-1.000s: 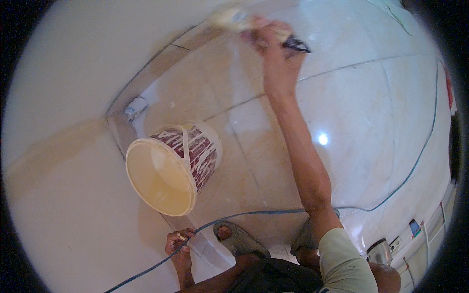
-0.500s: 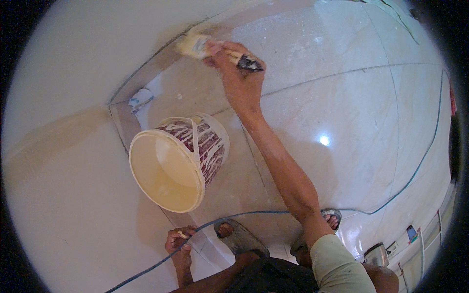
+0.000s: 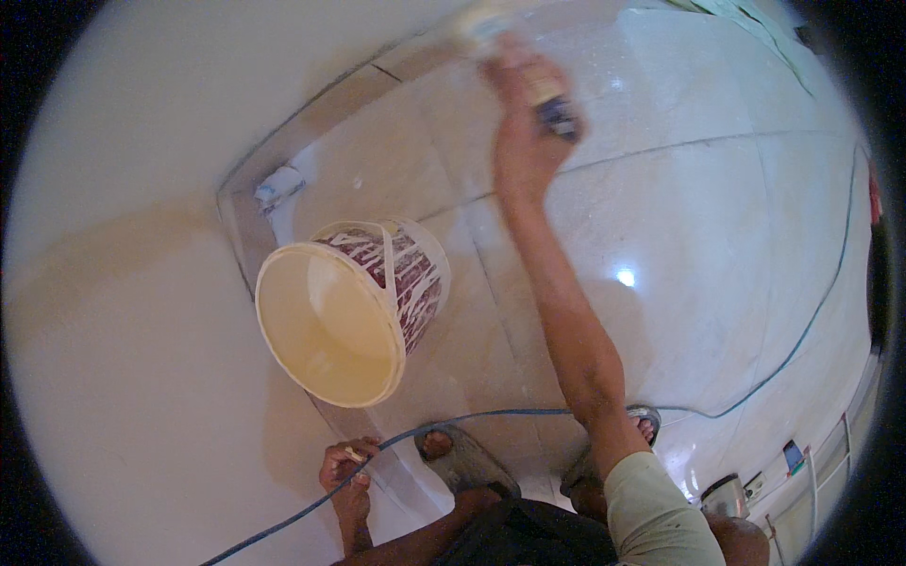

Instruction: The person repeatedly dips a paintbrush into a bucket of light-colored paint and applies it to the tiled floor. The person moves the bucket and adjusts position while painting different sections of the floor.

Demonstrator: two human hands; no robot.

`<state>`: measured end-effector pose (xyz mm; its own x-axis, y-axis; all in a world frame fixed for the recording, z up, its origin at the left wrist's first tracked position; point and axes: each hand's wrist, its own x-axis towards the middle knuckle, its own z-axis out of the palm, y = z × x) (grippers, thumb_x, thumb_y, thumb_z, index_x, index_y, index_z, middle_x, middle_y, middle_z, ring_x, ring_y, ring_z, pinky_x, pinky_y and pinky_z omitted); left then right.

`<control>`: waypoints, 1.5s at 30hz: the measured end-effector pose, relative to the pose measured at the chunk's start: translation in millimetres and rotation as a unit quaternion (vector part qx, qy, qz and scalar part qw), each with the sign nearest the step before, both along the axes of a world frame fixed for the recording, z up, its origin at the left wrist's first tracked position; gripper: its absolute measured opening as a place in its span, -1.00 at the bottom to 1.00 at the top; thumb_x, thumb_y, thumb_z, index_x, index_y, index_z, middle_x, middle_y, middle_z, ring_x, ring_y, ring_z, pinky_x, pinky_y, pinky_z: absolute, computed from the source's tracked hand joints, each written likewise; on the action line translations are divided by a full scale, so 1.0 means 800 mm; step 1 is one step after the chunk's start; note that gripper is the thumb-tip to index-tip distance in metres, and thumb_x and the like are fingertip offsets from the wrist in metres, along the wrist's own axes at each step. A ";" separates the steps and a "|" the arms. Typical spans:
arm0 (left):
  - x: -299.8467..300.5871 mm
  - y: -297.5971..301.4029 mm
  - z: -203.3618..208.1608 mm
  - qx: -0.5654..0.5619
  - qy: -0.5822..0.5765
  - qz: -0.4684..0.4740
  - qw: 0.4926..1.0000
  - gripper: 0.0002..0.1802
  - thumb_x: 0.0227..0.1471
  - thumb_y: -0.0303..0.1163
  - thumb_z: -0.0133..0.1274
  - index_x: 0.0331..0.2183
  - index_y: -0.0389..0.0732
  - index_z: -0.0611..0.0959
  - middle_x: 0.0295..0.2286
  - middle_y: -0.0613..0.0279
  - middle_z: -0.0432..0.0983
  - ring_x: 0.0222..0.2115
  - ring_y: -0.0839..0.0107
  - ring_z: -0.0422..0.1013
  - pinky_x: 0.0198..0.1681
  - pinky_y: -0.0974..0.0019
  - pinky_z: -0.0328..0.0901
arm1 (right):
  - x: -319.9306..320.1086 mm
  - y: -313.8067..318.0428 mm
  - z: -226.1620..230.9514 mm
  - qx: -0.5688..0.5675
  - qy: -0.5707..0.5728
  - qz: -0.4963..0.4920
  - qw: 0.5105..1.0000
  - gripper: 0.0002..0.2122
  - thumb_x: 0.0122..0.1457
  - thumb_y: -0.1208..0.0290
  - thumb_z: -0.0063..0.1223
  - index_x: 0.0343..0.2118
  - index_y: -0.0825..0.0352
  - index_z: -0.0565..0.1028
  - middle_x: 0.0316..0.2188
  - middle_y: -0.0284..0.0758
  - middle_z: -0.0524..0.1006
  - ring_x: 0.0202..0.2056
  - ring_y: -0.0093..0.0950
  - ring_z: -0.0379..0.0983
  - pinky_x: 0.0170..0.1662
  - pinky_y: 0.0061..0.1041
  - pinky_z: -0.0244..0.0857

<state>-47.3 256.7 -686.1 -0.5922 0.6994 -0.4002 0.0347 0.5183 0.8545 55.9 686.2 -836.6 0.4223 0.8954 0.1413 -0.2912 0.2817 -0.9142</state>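
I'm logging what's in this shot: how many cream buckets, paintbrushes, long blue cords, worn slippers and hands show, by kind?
Cream bucket: 1
Paintbrush: 1
Long blue cord: 1
Worn slippers: 2
Hands: 2 (left hand, right hand)
Total: 7

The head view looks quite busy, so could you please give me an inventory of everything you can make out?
brush: 1, cream and dark, blurred, top centre
bucket: 1, cream with streaked dark red side, left of centre
stick: 1, small, pale, lower left
cable: 1, blue, across the lower view
packet: 1, crumpled, white, by the skirting
skirting: tan, along the wall
wall: off-white, left
floor: 1, pale tiles, centre and right
sheet: 1, pale green, top right
container: 1, silvery, lower right
sandals: 2, grey, bottom centre
shorts: black, bottom centre
sleeve: 1, pale green, lower right
right hand: 1, bare, gripping the brush
left hand: 1, bare, holding the stick
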 end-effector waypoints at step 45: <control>-0.003 -0.017 -0.007 0.002 0.023 -0.013 1.000 -0.47 0.02 0.11 0.22 -0.32 -0.16 0.45 -0.36 0.11 0.54 -0.25 0.17 0.49 -0.04 -0.01 0.36 | 0.161 0.111 0.004 0.072 0.081 -0.081 0.991 -0.75 0.23 0.49 0.06 -0.13 0.59 0.42 -0.21 -0.04 0.56 -0.23 -0.27 0.60 -0.08 -0.37 0.57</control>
